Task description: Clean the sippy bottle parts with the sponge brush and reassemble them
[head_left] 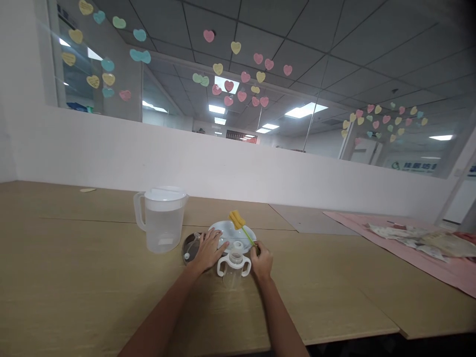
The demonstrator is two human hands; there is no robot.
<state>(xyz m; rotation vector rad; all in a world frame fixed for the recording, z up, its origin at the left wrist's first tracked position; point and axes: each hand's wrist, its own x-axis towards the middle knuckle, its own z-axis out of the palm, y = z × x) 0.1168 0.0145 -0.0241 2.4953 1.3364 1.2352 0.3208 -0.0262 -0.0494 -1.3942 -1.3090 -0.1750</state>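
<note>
On the table (111, 277), all placed against the handled bottle:
Landmark: clear baby bottle (233, 265) with two white loop handles, upright, open at the top, set between the two forearms and just nearer the person than the plate.
Left hand (208, 250): flat, fingers spread, palm down; it rests on the near-left rim of the white plate (223, 233), just left of and beyond the bottle. It grips nothing.
Right hand (262, 260): fingers pinched shut on the lower end of the brush stick, just right of the bottle, nearly touching its right handle.
Bottle brush (241, 227): thin green stick with a yellow sponge head. The long axis runs from the right hand up and away to the left, so the sponge sits over the plate, beyond the bottle.
Key relation: the stick's held end is to the right of the bottle mouth, the sponge end is beyond it; the right hand is the nearer one to the bottle opening, the left hand is off to the other side.
Steel disc (189, 245): dark round lid or dish, left of the bottle, partly under the left hand's edge; a small clear piece lies on it, too small to tell.
Water jug (161, 218): clear with a white lid, well left of the bottle, handle turned left.
Pink cloth (390, 248): far right of the bottle, with papers on it.
</note>
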